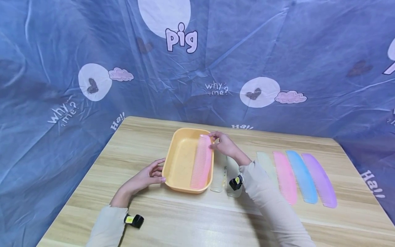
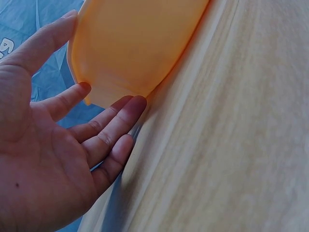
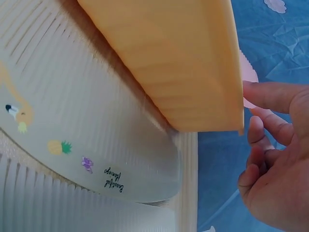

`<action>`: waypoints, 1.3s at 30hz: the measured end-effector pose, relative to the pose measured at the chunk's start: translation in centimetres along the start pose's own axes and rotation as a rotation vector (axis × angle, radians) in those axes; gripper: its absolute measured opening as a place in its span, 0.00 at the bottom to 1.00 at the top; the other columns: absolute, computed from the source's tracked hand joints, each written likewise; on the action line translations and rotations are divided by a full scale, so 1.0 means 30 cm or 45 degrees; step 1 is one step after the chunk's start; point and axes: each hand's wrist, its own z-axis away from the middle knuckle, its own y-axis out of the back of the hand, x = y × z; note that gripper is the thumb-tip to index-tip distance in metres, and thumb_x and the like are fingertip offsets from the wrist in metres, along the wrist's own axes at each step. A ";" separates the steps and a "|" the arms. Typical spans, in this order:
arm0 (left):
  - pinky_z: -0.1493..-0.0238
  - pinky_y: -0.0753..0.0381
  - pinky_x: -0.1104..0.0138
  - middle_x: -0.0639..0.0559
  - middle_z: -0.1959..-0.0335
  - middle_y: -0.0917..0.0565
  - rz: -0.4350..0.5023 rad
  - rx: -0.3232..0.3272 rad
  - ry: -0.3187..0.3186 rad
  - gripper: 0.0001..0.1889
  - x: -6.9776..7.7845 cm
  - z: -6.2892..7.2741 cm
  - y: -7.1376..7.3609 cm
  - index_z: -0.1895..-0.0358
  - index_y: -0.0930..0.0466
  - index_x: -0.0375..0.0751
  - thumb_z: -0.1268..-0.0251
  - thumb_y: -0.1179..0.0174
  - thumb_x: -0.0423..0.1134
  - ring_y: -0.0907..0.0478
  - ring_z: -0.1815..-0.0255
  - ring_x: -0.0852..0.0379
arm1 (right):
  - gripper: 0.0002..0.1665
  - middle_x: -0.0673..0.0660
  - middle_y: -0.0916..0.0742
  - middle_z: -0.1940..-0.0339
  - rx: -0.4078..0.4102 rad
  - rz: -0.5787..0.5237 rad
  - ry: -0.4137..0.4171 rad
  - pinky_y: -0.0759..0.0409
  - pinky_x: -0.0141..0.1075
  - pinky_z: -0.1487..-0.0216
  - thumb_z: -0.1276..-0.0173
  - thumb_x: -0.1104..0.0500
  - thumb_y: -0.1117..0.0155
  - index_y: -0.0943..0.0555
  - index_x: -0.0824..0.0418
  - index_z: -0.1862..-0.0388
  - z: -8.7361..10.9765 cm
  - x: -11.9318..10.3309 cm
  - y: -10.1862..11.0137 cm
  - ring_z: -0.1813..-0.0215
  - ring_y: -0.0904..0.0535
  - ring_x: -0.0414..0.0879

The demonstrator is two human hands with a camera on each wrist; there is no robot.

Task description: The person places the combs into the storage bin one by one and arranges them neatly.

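A pink comb stands lengthwise along the right inside of a yellow-orange plastic tray. My right hand pinches the comb's far end between thumb and finger, over the tray's right rim. In the right wrist view, only a bit of the pink comb shows behind the tray wall, next to the thumb. On the other side, my left hand touches the tray's left wall and near corner with loosely extended fingers. The left wrist view shows those fingertips against the outer wall.
Two translucent combs, one with printed pictures, lie right of the tray, partly under my right forearm. Farther right lie a pale green comb, a pink one, a blue one and a purple one. Blue printed cloth hangs behind the table.
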 end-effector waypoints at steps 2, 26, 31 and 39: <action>0.48 0.24 0.71 0.28 0.36 0.32 0.005 -0.003 -0.003 0.44 0.000 0.001 0.002 0.24 0.54 0.36 0.37 0.36 0.37 0.27 0.43 0.52 | 0.27 0.63 0.22 0.58 0.000 -0.004 0.006 0.35 0.30 0.73 0.44 0.68 0.34 0.24 0.71 0.43 0.000 0.001 0.002 0.72 0.37 0.43; 0.47 0.25 0.72 0.27 0.36 0.32 0.000 -0.003 -0.015 0.43 0.006 0.008 0.001 0.25 0.53 0.34 0.37 0.37 0.36 0.28 0.41 0.46 | 0.31 0.69 0.22 0.48 -0.038 -0.123 -0.011 0.30 0.35 0.59 0.39 0.64 0.33 0.28 0.69 0.37 0.039 0.014 0.073 0.59 0.30 0.48; 0.47 0.25 0.72 0.27 0.36 0.32 -0.002 -0.005 -0.011 0.43 0.005 0.010 0.002 0.24 0.54 0.34 0.37 0.36 0.36 0.29 0.40 0.43 | 0.33 0.67 0.23 0.45 -0.041 -0.117 -0.016 0.28 0.37 0.54 0.39 0.59 0.32 0.29 0.66 0.35 0.056 0.054 0.112 0.54 0.28 0.51; 0.47 0.25 0.73 0.27 0.36 0.32 -0.006 -0.017 -0.018 0.43 -0.001 0.013 0.008 0.25 0.54 0.33 0.37 0.37 0.36 0.29 0.40 0.43 | 0.33 0.71 0.26 0.42 -0.038 -0.113 -0.058 0.28 0.37 0.53 0.38 0.61 0.33 0.30 0.66 0.34 0.087 0.099 0.159 0.52 0.29 0.52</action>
